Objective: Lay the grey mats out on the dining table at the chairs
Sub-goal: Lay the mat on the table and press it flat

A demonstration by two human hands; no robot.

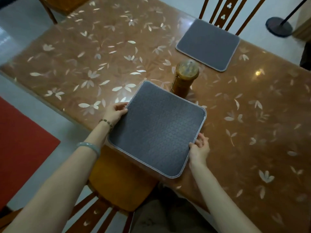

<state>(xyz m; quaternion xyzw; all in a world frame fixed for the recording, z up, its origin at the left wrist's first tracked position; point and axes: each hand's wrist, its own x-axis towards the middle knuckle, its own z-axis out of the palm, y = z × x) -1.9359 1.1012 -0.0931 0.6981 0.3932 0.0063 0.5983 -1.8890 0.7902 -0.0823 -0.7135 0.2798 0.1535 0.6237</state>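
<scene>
At the near edge of the tabletop (84, 68), I hold 1 grey mat (156, 130) at centre frame, its lower corner hanging past the rim above the chair (121, 179) below it. My left hand (116, 113) pinches the mat's left edge, thumb on top and fingers tucked under; my right hand (199, 148) closes on the lower-right edge in the same grip. Both hands are shut on the cloth, not flat on it.

A 2nd mat (208, 44) already lies flat at upper right, in front of the far chair (223, 12). An amber jar (185, 78) stands just beyond the held mat's top corner, near it; whether they touch I cannot tell.

The mat looks light and thin, with a dimpled weave and a stitched pale border. It keeps a fairly flat plane between my 2 hands, so I judge it semi-stiff yet bendable, and likely to droop if held by 1 corner. The stitched edges on opposite sides seem the best hold. The glossy floral tabletop may let it slide, so it wants setting down squarely and clear of the jar.
</scene>
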